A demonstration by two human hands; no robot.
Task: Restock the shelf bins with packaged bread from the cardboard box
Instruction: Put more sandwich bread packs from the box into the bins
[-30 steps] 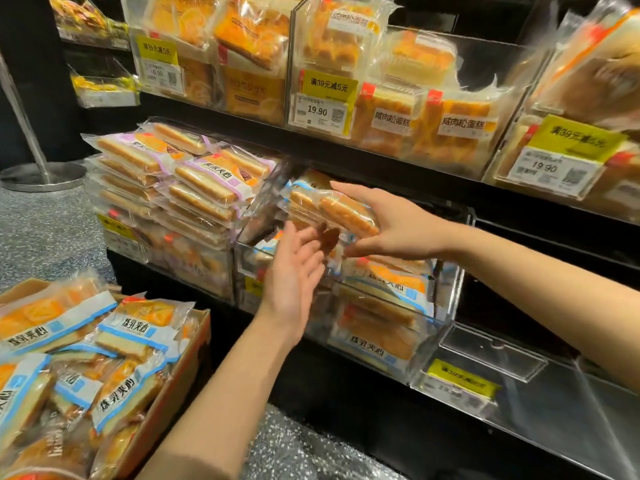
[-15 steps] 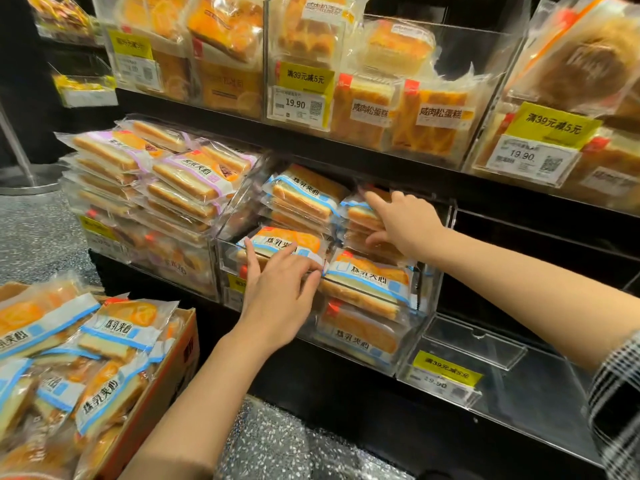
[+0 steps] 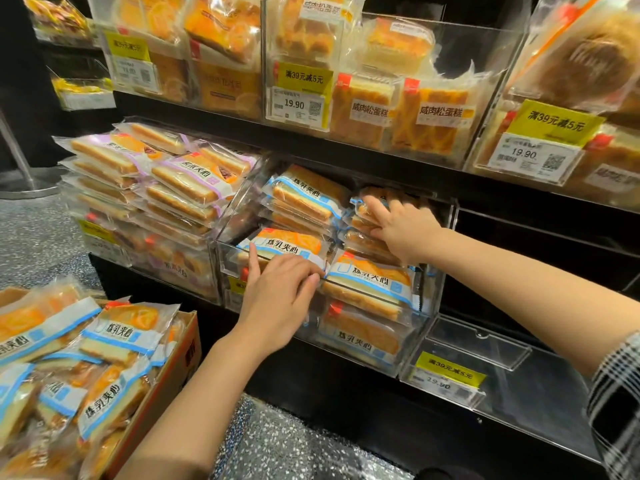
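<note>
A clear acrylic shelf bin (image 3: 431, 271) on the lower shelf holds several blue-banded bread packs. My left hand (image 3: 278, 296) lies flat on the front pack (image 3: 289, 242), with the index finger stretched over the bin's front rim. My right hand (image 3: 403, 228) reaches into the back right of the bin, its fingers spread and pressing on a pack (image 3: 363, 207) atop the rear stack. At lower left, the cardboard box (image 3: 187, 355) stands on the floor, full of the same bread packs (image 3: 117, 336).
A bin of purple-banded packs (image 3: 180, 178) stands left of the blue-banded one. On the right is a bare clear bin (image 3: 485, 344) with a yellow price tag (image 3: 450, 374). The upper shelf carries cake bins (image 3: 433, 112). A metal stand base (image 3: 24, 183) sits on the speckled floor.
My right hand carried a pack into the bin and set it on the rear stack. My left hand came down from the air onto the front pack and stays there.
</note>
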